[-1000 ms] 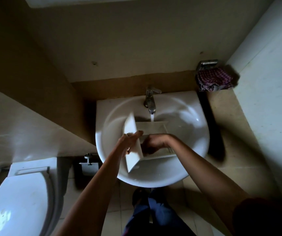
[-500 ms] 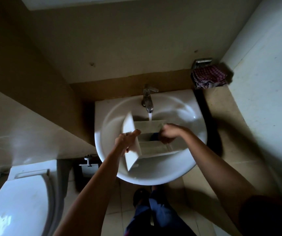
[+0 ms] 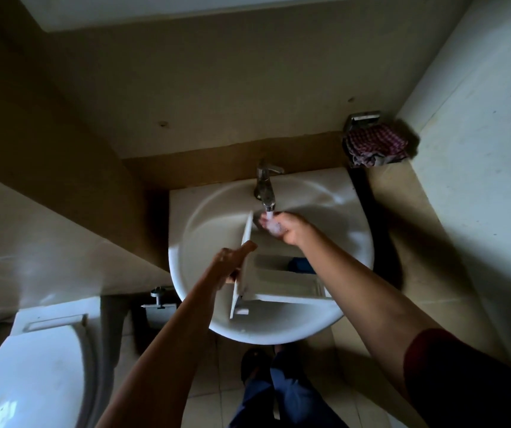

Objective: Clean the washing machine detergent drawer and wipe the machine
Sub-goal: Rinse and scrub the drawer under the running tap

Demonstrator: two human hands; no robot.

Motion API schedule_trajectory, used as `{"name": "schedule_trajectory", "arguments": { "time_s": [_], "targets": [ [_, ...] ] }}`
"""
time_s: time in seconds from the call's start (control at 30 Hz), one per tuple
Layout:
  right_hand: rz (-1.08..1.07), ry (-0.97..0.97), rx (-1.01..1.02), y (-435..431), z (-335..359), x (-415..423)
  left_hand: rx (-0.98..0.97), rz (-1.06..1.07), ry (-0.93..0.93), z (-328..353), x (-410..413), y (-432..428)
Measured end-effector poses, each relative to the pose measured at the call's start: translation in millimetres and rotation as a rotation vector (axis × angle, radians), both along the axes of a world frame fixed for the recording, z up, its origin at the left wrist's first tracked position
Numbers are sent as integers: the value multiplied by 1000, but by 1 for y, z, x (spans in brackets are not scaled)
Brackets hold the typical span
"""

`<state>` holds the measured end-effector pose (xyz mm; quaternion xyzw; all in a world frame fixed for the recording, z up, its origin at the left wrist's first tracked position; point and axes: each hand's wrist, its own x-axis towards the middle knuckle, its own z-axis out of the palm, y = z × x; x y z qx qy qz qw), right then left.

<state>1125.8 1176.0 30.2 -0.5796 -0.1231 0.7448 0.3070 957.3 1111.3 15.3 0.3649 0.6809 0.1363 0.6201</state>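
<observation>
A white detergent drawer [image 3: 276, 281] lies in the white sink basin [image 3: 205, 236], its front panel standing up on the left. My left hand [image 3: 232, 262] grips that front panel, thumb on top. My right hand [image 3: 285, 227] is cupped, palm up, under the running water of the chrome tap [image 3: 265, 188], above the drawer's far end. It holds nothing that I can make out. A dark blue patch [image 3: 300, 264] shows inside a drawer compartment beside my right forearm.
A checked cloth [image 3: 374, 148] hangs on a wall holder to the sink's right. A toilet [image 3: 29, 375] with shut lid stands at lower left, with a small valve [image 3: 158, 299] beside it. A white wall [image 3: 479, 180] runs along the right. My legs [image 3: 279, 393] are below the sink.
My right hand has lifted out of the drawer and moved up under the tap's stream. The left hand keeps its hold on the front panel.
</observation>
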Motion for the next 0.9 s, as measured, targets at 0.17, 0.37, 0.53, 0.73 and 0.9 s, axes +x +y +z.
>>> {"name": "schedule_trajectory", "arguments": {
  "time_s": [0.17,0.37,0.53,0.73,0.9],
  "targets": [
    [521,-279,162,2,8,8,-123,3,-152,2,-7,0],
    [642,-329,214,12,18,22,-285,-33,-314,4,-4,-2],
    [954,-878,433,21,28,34,-332,-6,-347,-3,-11,1],
    [1560,-1136,311,20,38,47,-375,14,-359,-6,-18,-3],
    [1606,-1214,267,18,38,51,-375,-32,-269,-5,-17,-1]
  ]
}}
